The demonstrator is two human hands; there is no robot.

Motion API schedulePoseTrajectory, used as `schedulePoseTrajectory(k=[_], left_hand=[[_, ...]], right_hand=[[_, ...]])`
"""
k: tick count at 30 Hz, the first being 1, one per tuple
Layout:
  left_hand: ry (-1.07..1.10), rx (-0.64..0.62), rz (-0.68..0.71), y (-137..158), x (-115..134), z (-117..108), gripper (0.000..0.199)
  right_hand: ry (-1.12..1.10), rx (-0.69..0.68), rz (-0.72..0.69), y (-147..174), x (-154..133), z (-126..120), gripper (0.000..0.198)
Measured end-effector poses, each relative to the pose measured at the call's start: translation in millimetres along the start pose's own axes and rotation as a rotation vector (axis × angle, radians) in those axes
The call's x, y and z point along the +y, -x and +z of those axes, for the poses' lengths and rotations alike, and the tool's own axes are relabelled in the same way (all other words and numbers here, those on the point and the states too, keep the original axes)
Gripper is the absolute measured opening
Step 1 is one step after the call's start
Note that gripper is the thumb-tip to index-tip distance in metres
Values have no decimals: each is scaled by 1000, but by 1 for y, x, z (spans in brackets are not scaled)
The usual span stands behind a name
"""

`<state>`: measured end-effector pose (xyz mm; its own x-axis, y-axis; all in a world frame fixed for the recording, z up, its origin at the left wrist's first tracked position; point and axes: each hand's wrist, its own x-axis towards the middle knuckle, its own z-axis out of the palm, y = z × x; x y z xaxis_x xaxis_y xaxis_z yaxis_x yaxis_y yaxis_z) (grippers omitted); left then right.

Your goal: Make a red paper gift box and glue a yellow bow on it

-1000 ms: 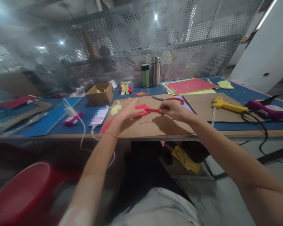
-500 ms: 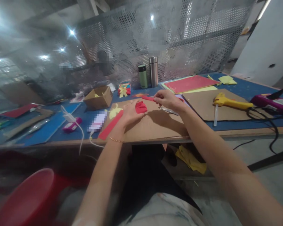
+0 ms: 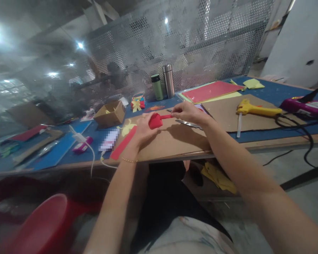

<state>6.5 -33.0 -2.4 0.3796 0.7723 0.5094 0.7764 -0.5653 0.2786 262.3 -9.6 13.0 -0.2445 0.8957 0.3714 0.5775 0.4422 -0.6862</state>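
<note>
— Hands?
— Apart: left hand (image 3: 145,127) clamped on folded red fabric-like piece (image 3: 155,121), mid-frame; right hand (image 3: 186,113) pinching flat narrow red strip (image 3: 166,116).
— Step?
— Wrapping, I'd guess; next calls for steady tension.

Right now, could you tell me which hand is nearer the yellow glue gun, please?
Right. The right hand is to the left of the yellow glue gun; the left hand is farther left.

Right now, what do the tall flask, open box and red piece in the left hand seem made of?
Tall flask: probably steel, with a silvery sheen.
Open box: likely cardboard, matt brown, flat-walled.
Red piece: matt and curled, so perhaps felt or paper; unclear.
</note>
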Motion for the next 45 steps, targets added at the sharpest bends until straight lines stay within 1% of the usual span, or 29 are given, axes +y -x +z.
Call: schedulePoseTrajectory(k=[6, 10, 14, 18, 26, 31, 36, 39, 43, 45], left_hand=[[-50, -60, 21, 1, 5, 1, 66], [-115, -105, 39, 1, 9, 2, 61], [-174, -115, 59, 1, 12, 3, 58], [-183, -111, 89, 1, 10, 5, 60], [-112, -118, 119, 1, 8, 7, 60], [-133, -148, 117, 1, 10, 5, 60], [-112, -162, 123, 1, 11, 4, 62], [-75, -148, 111, 2, 10, 5, 66], [-12, -118, 63, 2, 6, 7, 78], [6, -125, 50, 2, 5, 7, 82]], right_hand=[[127, -40, 32, 2, -5, 1, 17], [205, -71, 112, 5, -12, 1, 17], [229, -90, 175, 7, -18, 0, 14], [218, -65, 211, 8, -20, 1, 12], [114, -41, 216, 6, -14, 3, 20], [42, -60, 226, 6, -15, 2, 29], [7, -71, 216, 5, -12, 1, 31], [23, -60, 201, 3, -8, 3, 30], [17, -60, 171, 4, -6, 4, 32], [2, -74, 155, 4, -6, 4, 33]])
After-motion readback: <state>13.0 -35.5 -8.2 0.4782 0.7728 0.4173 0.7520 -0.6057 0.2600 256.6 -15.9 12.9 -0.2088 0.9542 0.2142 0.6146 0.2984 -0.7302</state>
